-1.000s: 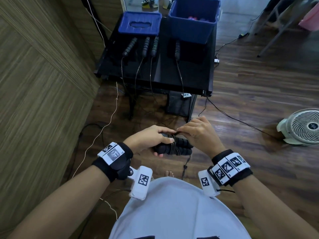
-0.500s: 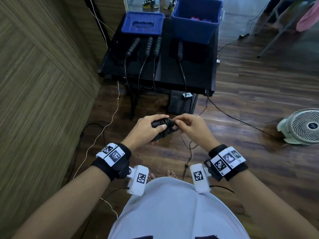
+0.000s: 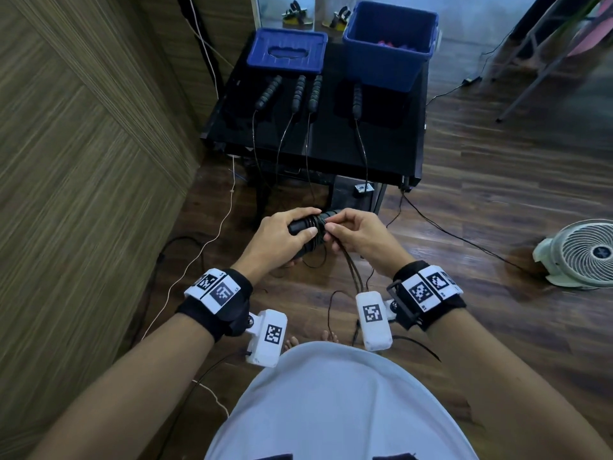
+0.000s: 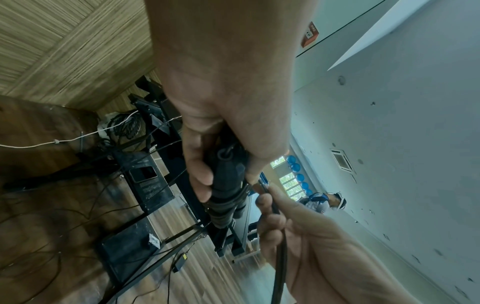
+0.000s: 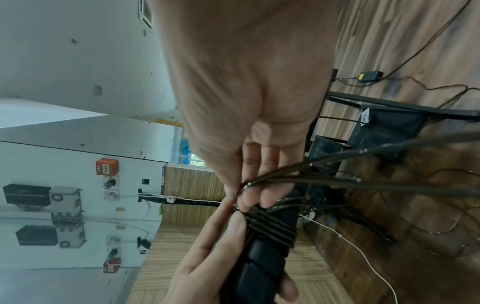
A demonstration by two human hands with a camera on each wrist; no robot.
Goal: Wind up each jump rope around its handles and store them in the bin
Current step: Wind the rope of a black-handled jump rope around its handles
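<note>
Winding jump rope cord (image 3: 352, 273) round paired handles (image 3: 303, 227), held mid-air short of black table (image 3: 381, 154). My left hand (image 3: 278, 239) clamps handles; right hand (image 3: 360, 235) pinches cord. Keep tension, lay turns side by side. Blue bin (image 3: 386, 66) waits at table's far edge.

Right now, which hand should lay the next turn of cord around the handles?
Right. The right hand already pinches the loose cord beside the wound turns, while the left hand grips the handles and probably must hold them steady.
</note>
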